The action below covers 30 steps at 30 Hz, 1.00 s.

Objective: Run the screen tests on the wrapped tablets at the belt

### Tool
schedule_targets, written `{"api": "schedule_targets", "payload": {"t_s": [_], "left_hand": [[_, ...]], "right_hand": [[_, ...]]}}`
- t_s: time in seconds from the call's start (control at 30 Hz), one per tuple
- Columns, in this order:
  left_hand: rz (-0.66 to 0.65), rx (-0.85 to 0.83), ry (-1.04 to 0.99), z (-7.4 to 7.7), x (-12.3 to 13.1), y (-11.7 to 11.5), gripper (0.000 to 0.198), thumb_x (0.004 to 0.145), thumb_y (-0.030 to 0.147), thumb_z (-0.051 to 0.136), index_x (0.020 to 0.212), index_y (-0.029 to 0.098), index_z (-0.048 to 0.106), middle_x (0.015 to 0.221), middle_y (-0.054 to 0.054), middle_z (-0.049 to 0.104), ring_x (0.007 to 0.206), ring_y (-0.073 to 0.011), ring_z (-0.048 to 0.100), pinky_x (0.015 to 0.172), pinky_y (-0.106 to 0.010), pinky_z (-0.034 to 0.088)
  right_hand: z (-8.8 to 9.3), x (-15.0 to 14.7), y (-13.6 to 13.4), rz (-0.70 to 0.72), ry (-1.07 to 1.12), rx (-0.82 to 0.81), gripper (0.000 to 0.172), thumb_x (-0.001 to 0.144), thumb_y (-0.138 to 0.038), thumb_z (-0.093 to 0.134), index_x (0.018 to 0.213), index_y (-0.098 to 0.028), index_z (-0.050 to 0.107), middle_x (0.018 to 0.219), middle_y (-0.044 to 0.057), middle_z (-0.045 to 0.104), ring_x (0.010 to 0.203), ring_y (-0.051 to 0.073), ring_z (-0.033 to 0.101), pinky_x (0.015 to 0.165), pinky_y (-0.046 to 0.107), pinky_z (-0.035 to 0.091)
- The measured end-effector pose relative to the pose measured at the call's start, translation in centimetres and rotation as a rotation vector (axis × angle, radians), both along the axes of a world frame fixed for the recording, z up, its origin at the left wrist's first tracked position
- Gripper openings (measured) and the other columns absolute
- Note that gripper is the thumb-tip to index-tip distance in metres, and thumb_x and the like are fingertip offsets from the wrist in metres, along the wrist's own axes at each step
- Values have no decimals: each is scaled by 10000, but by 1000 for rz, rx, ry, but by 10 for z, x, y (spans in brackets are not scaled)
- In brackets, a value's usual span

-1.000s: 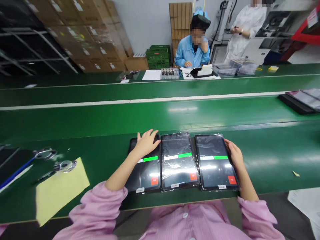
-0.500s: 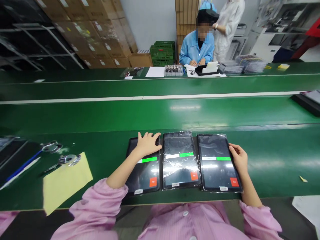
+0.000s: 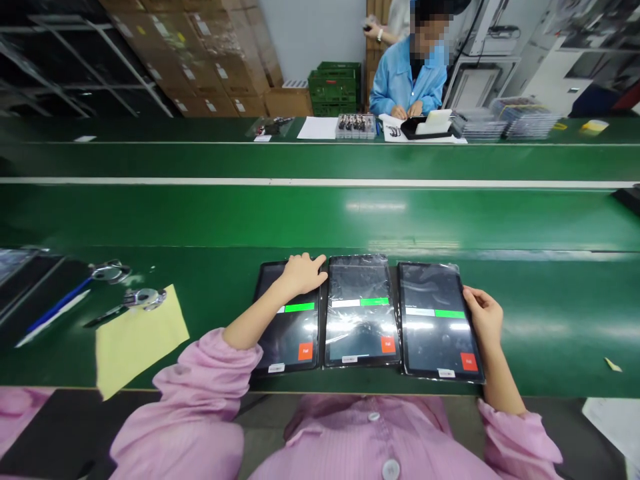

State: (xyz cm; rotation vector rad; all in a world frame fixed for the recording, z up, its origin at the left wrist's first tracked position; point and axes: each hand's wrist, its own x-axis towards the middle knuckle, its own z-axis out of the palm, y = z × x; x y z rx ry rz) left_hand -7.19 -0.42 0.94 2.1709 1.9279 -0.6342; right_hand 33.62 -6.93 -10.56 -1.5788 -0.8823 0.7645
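Observation:
Three tablets lie side by side with lit screens, each showing a green bar and a red "Fail" square. My left hand (image 3: 302, 273) rests over the upper part of the left tablet (image 3: 293, 337), its thumb and forefinger apart at the tablet's upper right corner. The middle tablet (image 3: 357, 333), under crinkled clear film, sits just beyond those fingertips. At the right edge of the right tablet (image 3: 435, 347), my right hand (image 3: 486, 315) has its fingers and thumb closed on the rim. The undersides of the right fingers are hidden.
To the left lie a yellow paper sheet (image 3: 143, 343), a tape roll (image 3: 145, 298) and a blue pen (image 3: 60, 307). A yellow scrap (image 3: 613, 365) is at the right. Across the green bench, a person in blue (image 3: 407, 80) sits by stacked clear trays (image 3: 525, 119).
The view has tilted and shifted slightly. My left hand has slid a little rightward on the left tablet, its fingers now less spread. My right hand stays at the right tablet's edge.

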Motion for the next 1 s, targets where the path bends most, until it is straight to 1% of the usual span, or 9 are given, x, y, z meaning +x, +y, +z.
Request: {"api": "schedule_targets", "payload": {"t_s": [0.17, 0.4, 0.53, 0.63, 0.73, 0.8, 0.83, 0.9, 1.0], "left_hand": [[18, 10, 10, -2, 2, 0, 520, 932, 371, 370, 1406, 194, 492, 1182, -193, 644, 1084, -342, 638, 930, -440, 441], [-9, 20, 51, -9, 1, -2, 549, 931, 345, 341, 1443, 187, 458, 1234, -214, 624, 1153, -367, 606, 984, -484, 408], [-20, -45, 53, -3, -4, 10, 623, 924, 375, 359, 1503, 144, 376, 1203, -243, 648, 1086, -371, 653, 916, -479, 469], [-52, -51, 26, 3, 6, 19, 604, 937, 360, 352, 1484, 107, 394, 1238, -265, 640, 1147, -390, 625, 998, -575, 415], [-204, 12, -94, 3, 36, 22, 558, 984, 404, 327, 1499, 198, 379, 1476, -228, 482, 1394, -385, 415, 1133, -626, 232], [-371, 10, -234, -1, 59, 25, 572, 974, 447, 416, 1517, 286, 332, 1588, -180, 344, 1478, -376, 272, 1158, -618, 172], [-450, -18, -302, -4, 69, 28, 587, 953, 447, 483, 1506, 311, 339, 1604, -166, 314, 1488, -375, 243, 1158, -617, 167], [-553, -122, -403, -10, 84, 37, 571, 892, 414, 601, 1430, 330, 431, 1572, -136, 352, 1453, -361, 301, 1149, -573, 222], [-593, -273, -494, -12, 90, 52, 483, 814, 335, 686, 1278, 323, 554, 1383, -81, 476, 1263, -288, 481, 1055, -426, 378]], "right_hand": [[1, -3, 1, 48, -5, 12, 549, 668, -598, 755, 996, -158, 766, 987, 143, 746, 895, 307, 696, 784, 419, 563], [7, -5, 0, 55, -18, 24, 468, 681, -560, 754, 930, -164, 779, 991, 142, 752, 927, 324, 699, 835, 454, 563], [9, -7, 3, 71, 14, 29, 456, 657, -542, 763, 908, -161, 781, 987, 142, 753, 931, 322, 704, 864, 467, 563], [7, -7, 5, 77, 28, 35, 467, 663, -548, 756, 921, -159, 779, 982, 141, 754, 926, 315, 707, 863, 465, 567], [6, -7, 5, 84, 46, 46, 471, 666, -554, 754, 927, -163, 777, 984, 138, 754, 930, 308, 705, 862, 458, 568], [5, -7, 6, 88, 58, 51, 473, 661, -555, 759, 926, -164, 775, 982, 136, 753, 926, 304, 704, 861, 453, 568], [5, -6, 6, 91, 63, 52, 473, 658, -554, 763, 924, -163, 773, 979, 135, 754, 922, 302, 704, 858, 451, 567], [4, -6, 6, 96, 68, 53, 470, 658, -550, 768, 924, -162, 771, 974, 133, 754, 910, 297, 704, 851, 448, 567], [4, -5, 6, 97, 69, 53, 463, 661, -543, 772, 927, -164, 768, 973, 130, 754, 903, 293, 704, 846, 444, 566]]}}
